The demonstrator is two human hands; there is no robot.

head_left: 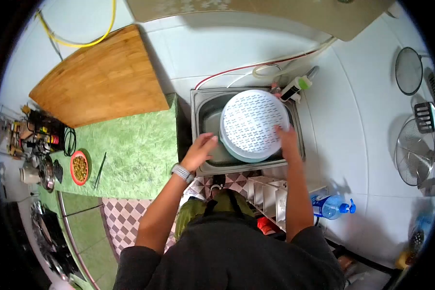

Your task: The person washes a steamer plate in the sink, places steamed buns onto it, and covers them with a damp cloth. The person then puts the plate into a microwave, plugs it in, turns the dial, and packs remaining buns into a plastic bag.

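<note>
A white perforated basket (254,121) sits on a pale blue-green basin (249,156) within the steel sink (210,167). At the basket's right rim is my right hand (288,140), its fingers curled onto the edge. My left hand (200,152), with a grey watch band at the wrist, hovers over the sink's left edge, apart from the basket. Its fingers are spread and hold nothing.
A wooden board (106,77) leans on the wall behind the green counter (130,150). On the counter are a red bowl of food (79,168) and dark chopsticks (100,170). A bottle (292,89) stands behind the sink; a blue pump bottle (331,207) is at right.
</note>
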